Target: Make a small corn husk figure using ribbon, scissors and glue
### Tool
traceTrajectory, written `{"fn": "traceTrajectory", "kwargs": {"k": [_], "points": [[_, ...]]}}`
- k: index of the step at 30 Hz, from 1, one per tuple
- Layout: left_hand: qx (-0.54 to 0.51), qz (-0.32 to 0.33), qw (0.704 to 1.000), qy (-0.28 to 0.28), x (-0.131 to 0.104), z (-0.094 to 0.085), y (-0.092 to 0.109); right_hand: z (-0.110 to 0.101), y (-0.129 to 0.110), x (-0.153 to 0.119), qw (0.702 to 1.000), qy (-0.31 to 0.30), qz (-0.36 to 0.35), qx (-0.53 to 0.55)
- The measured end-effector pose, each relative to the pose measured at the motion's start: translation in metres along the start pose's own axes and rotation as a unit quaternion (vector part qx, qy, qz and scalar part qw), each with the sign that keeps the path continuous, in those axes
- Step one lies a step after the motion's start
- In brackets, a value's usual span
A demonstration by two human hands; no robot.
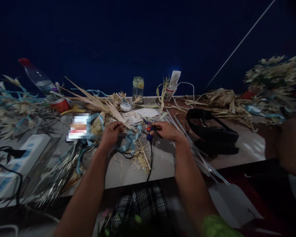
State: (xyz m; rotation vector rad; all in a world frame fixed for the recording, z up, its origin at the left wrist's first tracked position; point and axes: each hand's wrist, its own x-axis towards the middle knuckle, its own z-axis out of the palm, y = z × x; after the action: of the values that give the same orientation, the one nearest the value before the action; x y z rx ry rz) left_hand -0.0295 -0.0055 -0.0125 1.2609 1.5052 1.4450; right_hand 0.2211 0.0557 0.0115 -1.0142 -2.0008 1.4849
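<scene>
My left hand (112,133) is closed, its fingertips pinched on a small pale strip that looks like dried husk. To its right, my right hand (164,130) is closed around a dark blue tool, perhaps scissors or a glue gun; its shape is too dim to name. A red-orange part (148,127) and a dark round end with a black cord (151,158) show beside those fingers. Between the hands, a light blue ribbon (131,140) lies curled on the table. Husk scraps (141,157) and a thin stick are scattered just below it.
A white power strip (27,164) and bundled wires (61,172) lie left, near a lit screen (79,126). Behind stand a jar (138,89) and a tilted bottle (39,79). At right are a black strap (209,128), clear sticks, husks (222,100) and another person's arm (293,148).
</scene>
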Motion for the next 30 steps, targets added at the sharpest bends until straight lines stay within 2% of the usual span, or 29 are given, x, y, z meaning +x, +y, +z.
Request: {"fn": "traceTrajectory", "kwargs": {"k": [5,8,11,15,20,23,26,30], "points": [[-0.104,-0.012,0.993,0.053,-0.002,0.000,0.011,0.011,-0.016,0.000,0.997,0.037,-0.018,0.069],[-0.133,-0.002,0.989,0.071,-0.001,0.000,0.010,0.025,-0.025,0.002,0.993,0.059,-0.016,0.097],[-0.165,0.004,0.983,0.080,0.000,0.002,0.005,0.041,-0.023,0.008,0.994,0.057,-0.024,0.089],[-0.196,-0.004,0.977,0.086,0.000,0.006,0.002,0.057,-0.013,0.016,0.997,0.062,-0.043,0.035],[-0.236,-0.018,0.968,0.083,0.000,0.007,0.002,0.063,-0.008,0.019,0.996,0.058,-0.061,-0.003],[-0.241,-0.025,0.967,0.083,0.000,0.006,0.001,0.063,-0.007,0.019,0.993,0.099,-0.053,-0.048],[-0.249,-0.025,0.965,0.077,-0.002,0.006,0.002,0.065,-0.007,0.018,0.978,0.150,-0.036,-0.138],[-0.301,-0.038,0.951,0.059,-0.004,0.008,0.006,0.069,-0.013,0.016,0.948,0.171,-0.001,-0.268]]}}
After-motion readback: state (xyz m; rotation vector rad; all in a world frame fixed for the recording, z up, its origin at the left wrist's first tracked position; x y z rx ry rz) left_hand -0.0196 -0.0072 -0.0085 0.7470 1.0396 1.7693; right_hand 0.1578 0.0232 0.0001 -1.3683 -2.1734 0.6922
